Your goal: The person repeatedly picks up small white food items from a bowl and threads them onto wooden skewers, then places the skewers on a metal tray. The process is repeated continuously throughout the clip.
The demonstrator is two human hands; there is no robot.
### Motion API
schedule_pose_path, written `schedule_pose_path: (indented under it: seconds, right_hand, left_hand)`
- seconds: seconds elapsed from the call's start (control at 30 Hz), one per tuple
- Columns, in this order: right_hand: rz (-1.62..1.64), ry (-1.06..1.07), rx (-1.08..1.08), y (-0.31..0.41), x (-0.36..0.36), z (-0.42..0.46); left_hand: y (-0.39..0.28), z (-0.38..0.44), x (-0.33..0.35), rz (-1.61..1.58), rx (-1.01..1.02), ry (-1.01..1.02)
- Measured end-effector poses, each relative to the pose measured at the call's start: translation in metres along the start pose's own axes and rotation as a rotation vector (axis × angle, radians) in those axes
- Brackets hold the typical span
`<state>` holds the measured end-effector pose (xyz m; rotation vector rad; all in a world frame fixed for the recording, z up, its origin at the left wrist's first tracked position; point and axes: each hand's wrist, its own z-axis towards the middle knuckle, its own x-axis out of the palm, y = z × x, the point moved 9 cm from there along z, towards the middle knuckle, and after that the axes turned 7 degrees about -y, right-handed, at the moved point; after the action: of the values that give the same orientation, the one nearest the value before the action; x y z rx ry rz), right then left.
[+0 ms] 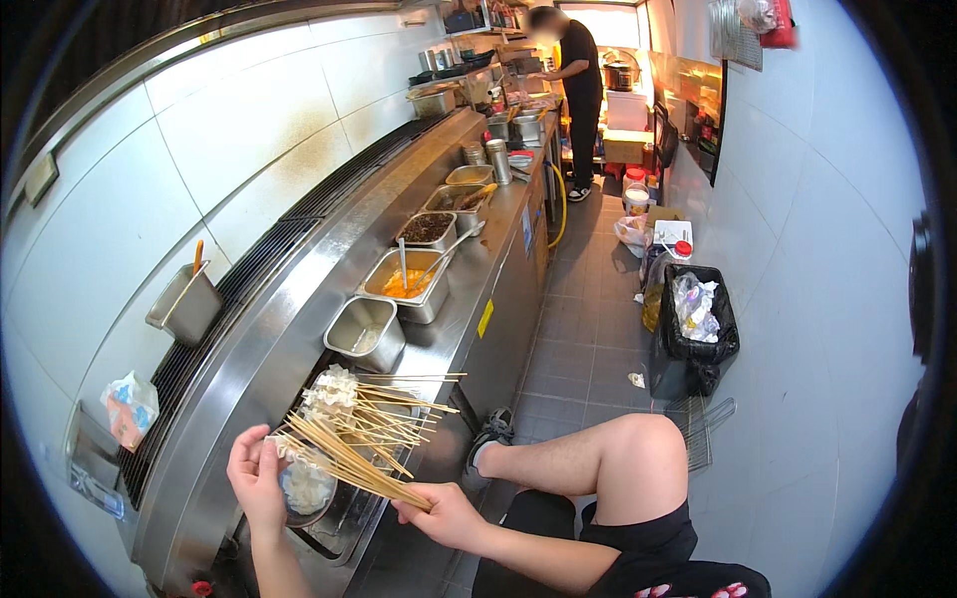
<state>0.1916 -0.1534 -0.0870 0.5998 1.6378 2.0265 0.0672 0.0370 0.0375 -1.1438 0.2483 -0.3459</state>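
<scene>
My right hand [442,514] grips a bundle of bamboo skewers [366,472] by their lower ends. Their far tips point up and left, where a pale ruffled food piece [293,451] sits. At that piece is my left hand [258,475], thumb and fingers bent close beside it; whether they pinch it cannot be told. Under the tips is a clear round bowl [308,495] with more pale food inside. Just beyond, loaded skewers [331,394] with whitish ruffled food lie over a metal tray, their bare sticks pointing right.
Along the steel counter stand an empty-looking metal container [365,329], a pan of orange sauce [407,280] with utensils, and a pan of dark seasoning [428,228]. A long grill [258,261] runs behind. A bin [695,321] stands right; another person [582,90] works at the far end.
</scene>
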Motion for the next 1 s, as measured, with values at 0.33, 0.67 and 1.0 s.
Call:
schedule_pose_path:
  seconds: [0.33, 0.67, 1.0]
  right_hand:
    - [0.03, -0.045, -0.035, 0.011, 0.047, -0.014]
    - [0.211, 0.144, 0.131, -0.007, 0.083, -0.009]
    - [0.104, 0.193, 0.13, -0.006, 0.048, -0.008]
  left_hand:
    - [0.056, -0.007, -0.014, -0.512, -0.404, -0.329]
    - [0.061, -0.009, -0.017, -0.537, -0.379, -0.426]
    - [0.039, 0.011, -0.019, -0.419, -0.324, -0.091]
